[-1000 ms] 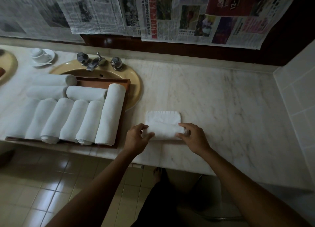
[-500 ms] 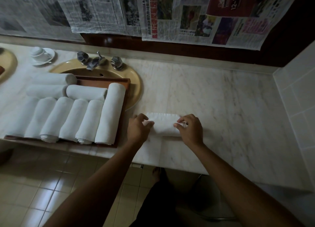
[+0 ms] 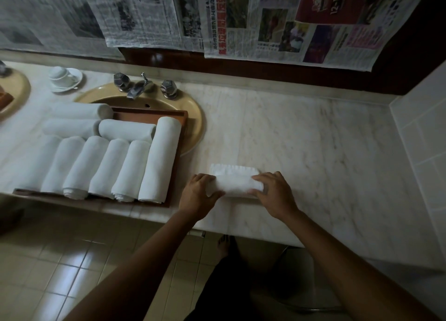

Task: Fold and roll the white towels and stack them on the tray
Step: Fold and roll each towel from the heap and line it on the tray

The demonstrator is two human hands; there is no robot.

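Observation:
A small white towel (image 3: pixel 235 183) lies on the marble counter, almost fully rolled, with a short flat strip showing beyond the roll. My left hand (image 3: pixel 199 195) grips the roll's left end, fingers curled over it. My right hand (image 3: pixel 274 194) grips the right end the same way. To the left, a brown wooden tray (image 3: pixel 178 149) rests over the sink and holds several rolled white towels (image 3: pixel 125 161), laid side by side in a front row with more rolls behind.
A tan sink (image 3: pixel 193 123) with a chrome tap (image 3: pixel 138 88) sits under the tray. A white cup on a saucer (image 3: pixel 65 78) stands at the back left. Newspaper sheets hang on the wall. A tiled wall (image 3: pixel 422 152) closes the right side.
Both hands have rolled the towel away from me; the flat part beyond the roll shrank to a narrow strip and the roll grew thicker.

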